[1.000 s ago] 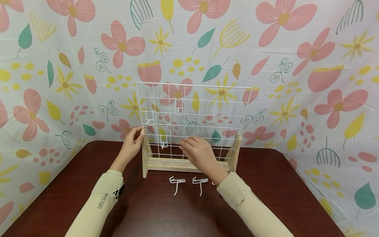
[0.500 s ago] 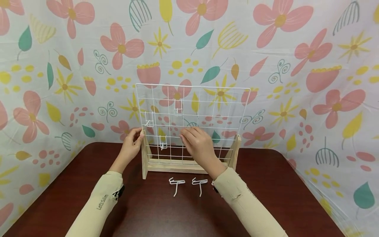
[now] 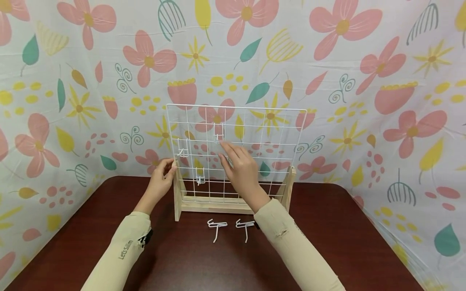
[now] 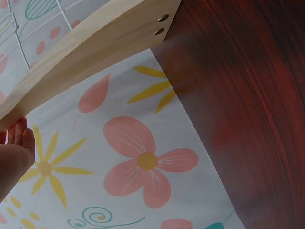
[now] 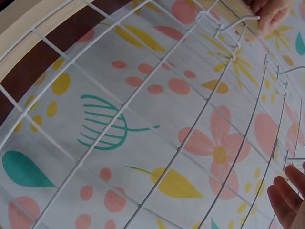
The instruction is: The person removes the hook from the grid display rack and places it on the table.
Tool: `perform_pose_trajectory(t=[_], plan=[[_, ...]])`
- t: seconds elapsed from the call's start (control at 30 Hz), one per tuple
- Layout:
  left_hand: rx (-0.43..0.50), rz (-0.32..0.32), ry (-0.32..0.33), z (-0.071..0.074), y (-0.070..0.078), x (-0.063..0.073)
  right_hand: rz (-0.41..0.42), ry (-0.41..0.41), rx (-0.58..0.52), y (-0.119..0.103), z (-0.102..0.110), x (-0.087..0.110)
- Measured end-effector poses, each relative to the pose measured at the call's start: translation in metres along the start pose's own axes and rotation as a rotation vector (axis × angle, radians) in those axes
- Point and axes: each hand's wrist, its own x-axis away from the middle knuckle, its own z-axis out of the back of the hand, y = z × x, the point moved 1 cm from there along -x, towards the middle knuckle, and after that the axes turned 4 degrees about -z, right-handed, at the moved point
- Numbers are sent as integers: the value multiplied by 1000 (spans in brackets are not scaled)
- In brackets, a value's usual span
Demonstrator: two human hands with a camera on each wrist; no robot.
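Note:
A white wire grid panel (image 3: 236,107) stands upright in a light wooden stand (image 3: 214,207). My left hand (image 3: 162,178) grips the top of the stand's left side post (image 3: 177,194), fingers behind it; in the left wrist view that hand (image 4: 16,143) is under the wood's edge. Three white wire hooks hang on the grid: an upper hook (image 3: 219,137), a left hook (image 3: 183,152) and a lower hook (image 3: 200,180). My right hand (image 3: 242,169) is in front of the grid, fingers extended, thumb apart, fingertips just below the upper hook. Its fingers (image 5: 286,195) show nothing held.
Two loose white wire hooks, one on the left (image 3: 217,224) and one on the right (image 3: 246,224), lie on the dark red-brown table (image 3: 196,262) before the stand. The right sleeve (image 3: 291,238) covers the table beside them. A floral cloth (image 3: 364,133) hangs behind.
My right hand has risen along the grid toward the upper hook, its bunched fingers straightening. My left hand stays on the post. A third loose hook, partly visible earlier, is now hidden by the right arm.

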Motion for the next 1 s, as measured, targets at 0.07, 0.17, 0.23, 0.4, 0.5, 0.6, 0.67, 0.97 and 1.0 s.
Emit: perform_pose_trajectory(t=[0.07,0.17,0.23,0.4,0.5,0.6,0.67,0.97,1.0], plan=[[-5,-10,6,-2,-12,-2,-16,4,-4,0,-2,-2],[-4,-10,7,-2,-22,-4,-46,0,-11,1,-4,-4],[-7,-15,7,-3,-27,-6,-67,2,-19,0,-5,-5],[-4,-18,11,-3,-34,-8,-91,44,-54,-4,-8,-12],[-5,-29,12,-3,-33,-7,-95,71,-63,-7,-9,-17],[-7,-42,18,-3,-33,-8,-107,84,-64,-9,-11,-21],[-13,-47,22,-4,-34,-7,-112,83,-58,-11,-12,-23],[-11,-76,33,-4,-33,-7,-119,99,-64,-12,-18,-26],[-9,-78,32,-4,-33,-7,-117,101,-64,-12,-19,-27]])
